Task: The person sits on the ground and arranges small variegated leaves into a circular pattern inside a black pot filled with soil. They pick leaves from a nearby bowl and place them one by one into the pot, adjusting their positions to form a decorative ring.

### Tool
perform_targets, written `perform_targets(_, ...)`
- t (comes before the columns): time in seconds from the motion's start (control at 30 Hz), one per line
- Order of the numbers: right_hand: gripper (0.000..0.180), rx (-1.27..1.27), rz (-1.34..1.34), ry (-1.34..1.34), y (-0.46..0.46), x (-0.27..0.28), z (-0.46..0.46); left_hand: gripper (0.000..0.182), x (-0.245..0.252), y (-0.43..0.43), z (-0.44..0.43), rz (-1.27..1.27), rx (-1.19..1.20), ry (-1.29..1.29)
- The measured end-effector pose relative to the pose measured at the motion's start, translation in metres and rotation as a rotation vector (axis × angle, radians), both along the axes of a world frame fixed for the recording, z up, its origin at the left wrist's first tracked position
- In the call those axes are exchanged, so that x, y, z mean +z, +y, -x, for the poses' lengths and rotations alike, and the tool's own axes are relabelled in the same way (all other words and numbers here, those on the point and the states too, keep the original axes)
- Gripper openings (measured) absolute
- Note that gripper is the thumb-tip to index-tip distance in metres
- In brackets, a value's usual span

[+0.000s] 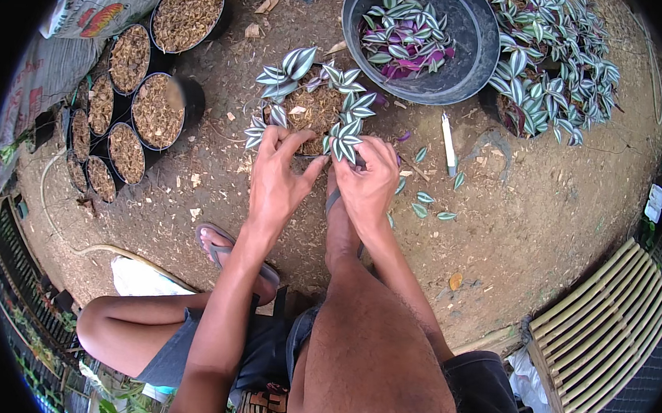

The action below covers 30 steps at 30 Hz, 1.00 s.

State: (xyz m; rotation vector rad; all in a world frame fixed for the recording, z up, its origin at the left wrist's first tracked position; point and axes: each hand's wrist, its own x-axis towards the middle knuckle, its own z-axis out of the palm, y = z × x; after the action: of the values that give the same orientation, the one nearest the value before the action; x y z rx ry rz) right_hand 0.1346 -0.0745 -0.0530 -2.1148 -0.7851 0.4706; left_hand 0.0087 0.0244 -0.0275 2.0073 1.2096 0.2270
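Note:
A pot of brown growing medium [310, 108] stands before me, with striped green-and-silver tradescantia cuttings around its rim. My right hand [368, 171] pinches the base of a striped cutting [344, 140] at the pot's near right edge. At the near left edge is my left hand [281, 171], thumb and fingers apart over the rim; a small striped cutting [257, 130] lies beside its fingertips. Beyond the pot, a wide black basin [474, 49] holds loose striped cuttings with purple undersides. A white-handled cutter [447, 143] lies on the soil to the right.
Several black pots of medium [158, 111] stand at left, near woven sacks [106, 1]. A bushy potted tradescantia [547, 78] is at upper right. Loose leaves [421, 210] lie on the soil. A bamboo slatted bench [604, 335] is at lower right, and a hose [98, 248] curves at left.

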Motion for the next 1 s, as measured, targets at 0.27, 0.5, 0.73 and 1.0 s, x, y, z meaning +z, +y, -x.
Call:
perform_targets(0.27,0.021,0.024,0.013,-0.061,0.000,-0.002,0.004,0.038,-0.003,-0.010,0.004,-0.022,0.042,-0.001)
perform_targets(0.5,0.032,0.201,0.034,-0.265,-0.007,-0.011,-0.007,0.034,-0.007,-0.010,0.006,-0.044,0.022,-0.006)
perform_targets(0.73,0.040,0.285,0.105,-0.302,-0.003,-0.003,-0.015,0.036,-0.006,-0.006,0.006,0.011,0.012,-0.001)
perform_targets(1.0,0.046,0.352,0.168,-0.323,0.002,0.003,-0.015,0.038,-0.004,-0.007,0.004,0.024,0.004,0.051)
